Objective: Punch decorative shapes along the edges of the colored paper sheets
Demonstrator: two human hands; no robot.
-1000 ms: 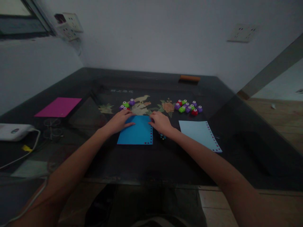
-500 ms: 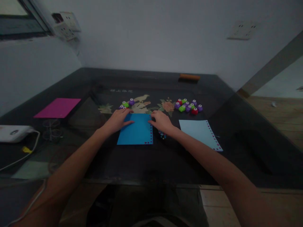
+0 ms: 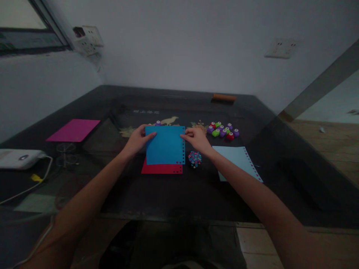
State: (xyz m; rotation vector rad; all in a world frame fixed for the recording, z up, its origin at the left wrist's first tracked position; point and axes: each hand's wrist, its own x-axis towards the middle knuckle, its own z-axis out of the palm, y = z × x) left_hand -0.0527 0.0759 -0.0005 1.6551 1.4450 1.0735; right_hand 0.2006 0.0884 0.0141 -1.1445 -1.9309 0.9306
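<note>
Dark glass table (image 3: 174, 194), blue sheet (image 3: 165, 145) lifted.
My left hand (image 3: 138, 140) and right hand (image 3: 198, 139) pinch its top corners; red sheet (image 3: 161, 169) lies beneath my fingers.

The scene was dim and low in contrast, with a bluish-grey cast and grain over the dark areas. The brightest light came from the window (image 3: 22, 15) at the far left and from the open floor (image 3: 331, 130) on the right. The glossy black table (image 3: 168, 194) gave back a soft sheen on its far part and faint reflections on its left side, with no hard glare. Shadows were weak and diffuse. Straight lines bowed toward the frame edges, and the near forearms looked stretched. Small things far on the table were soft, their detail hard to make out.
</note>
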